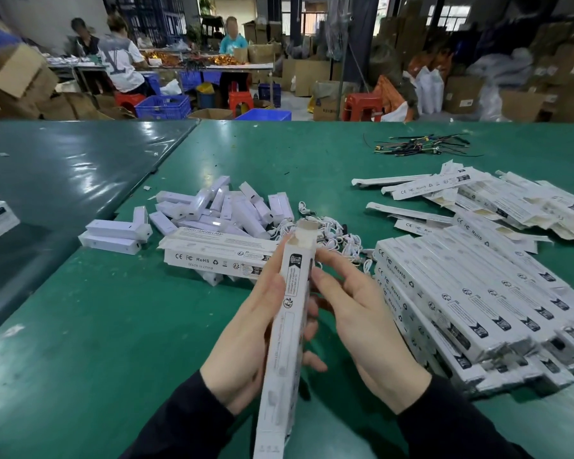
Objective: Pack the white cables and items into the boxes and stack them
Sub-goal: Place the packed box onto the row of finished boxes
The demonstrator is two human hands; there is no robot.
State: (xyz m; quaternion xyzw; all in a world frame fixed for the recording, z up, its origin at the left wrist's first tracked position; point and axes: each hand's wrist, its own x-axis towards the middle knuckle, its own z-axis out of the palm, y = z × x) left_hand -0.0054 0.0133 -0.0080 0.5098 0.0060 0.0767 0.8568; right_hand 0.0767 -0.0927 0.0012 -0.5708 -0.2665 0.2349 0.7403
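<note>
Box (287,329) long, thin card, prob light, crushes easily: hold by long sides, not open top flap. Left hand (246,339) grip wrapped round its mid; right hand (355,313) fingers straight, touching its side. Cables (332,240) limp, beyond on surface (113,326); stack (471,299) right.

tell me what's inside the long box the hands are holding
The long white box, held between the left hand and right hand, has its far end flap open, showing only bare cardboard at the mouth. The walls hide anything deeper inside.
</note>
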